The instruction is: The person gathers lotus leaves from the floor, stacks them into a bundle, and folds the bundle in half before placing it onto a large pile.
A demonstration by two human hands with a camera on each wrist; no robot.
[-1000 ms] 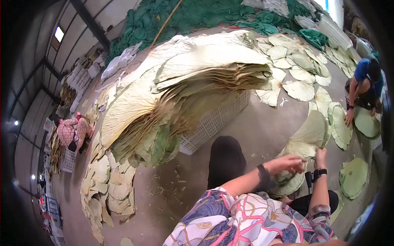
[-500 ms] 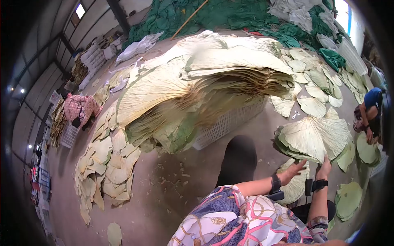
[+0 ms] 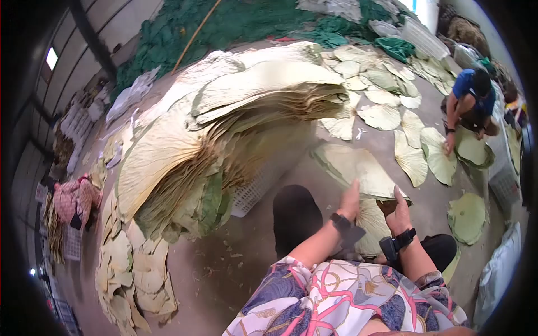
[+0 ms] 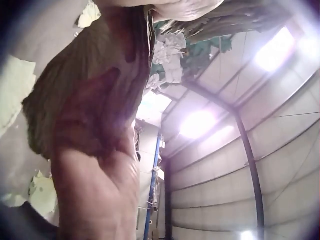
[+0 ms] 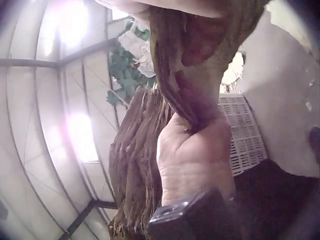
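A few big dried lotus leaves (image 3: pixel 361 168), pale and folded, are held up in front of the knees between both hands. My left hand (image 3: pixel 349 203) grips their left side, thumb upward against the near surface. On the other side, my right hand (image 3: pixel 399 217) holds the lower right edge with its thumb raised. The left wrist view shows the right hand's fingers as shadows through the leaf (image 4: pixel 50 100); the right wrist view shows the left hand (image 5: pixel 195 155) at the leaf edge. Just below on the floor lies another pale leaf (image 3: pixel 370 227), partly hidden.
A tall stack of dried leaves (image 3: pixel 269 89) stands over a white plastic crate (image 3: pixel 246 196) ahead to the left. Loose leaves (image 3: pixel 381 115) spread over the floor. A person in blue (image 3: pixel 473 98) crouches at right; another in pink (image 3: pixel 75 199) bends at left.
The leaves have come up and left, from the right side toward the stack. My left hand was spread half a second ago and now holds them. The head view has turned right.
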